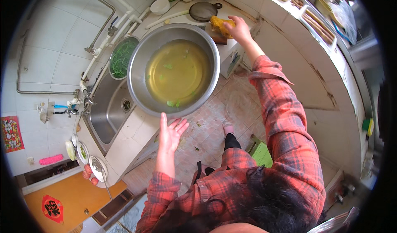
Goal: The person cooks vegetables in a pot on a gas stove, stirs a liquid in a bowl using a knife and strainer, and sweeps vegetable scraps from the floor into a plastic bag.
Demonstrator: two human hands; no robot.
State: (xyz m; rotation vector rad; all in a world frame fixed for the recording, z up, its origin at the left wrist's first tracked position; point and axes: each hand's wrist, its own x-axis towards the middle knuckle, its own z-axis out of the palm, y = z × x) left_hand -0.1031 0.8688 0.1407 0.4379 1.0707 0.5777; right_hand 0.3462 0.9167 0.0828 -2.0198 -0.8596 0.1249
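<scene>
A large stainless steel basin [138, 87] stands over the counter and the sink's edge. Yellowish water [176, 78] fills its lower part, with a few green leaf scraps afloat. My left hand [170, 133] is palm up, fingers spread, just below the basin's near rim; it holds nothing, and whether the fingertips touch the rim is unclear. Beyond the basin, to the right, my right hand [240, 30] is at the right end of a crumpled yellow cloth [220, 25]. Its thumb and fingers overlap the cloth, but a firm grip cannot be made out. Beneath the cloth shows a brown block [219, 40].
Left of the basin, a metal bowl of cut greens [124, 57] stands by the steel sink [107, 115]. Behind are a round dark lid [203, 11] and a white bowl [160, 6]. Plates [98, 168] sit at the counter's left end. A green stool [260, 154] stands near my leg.
</scene>
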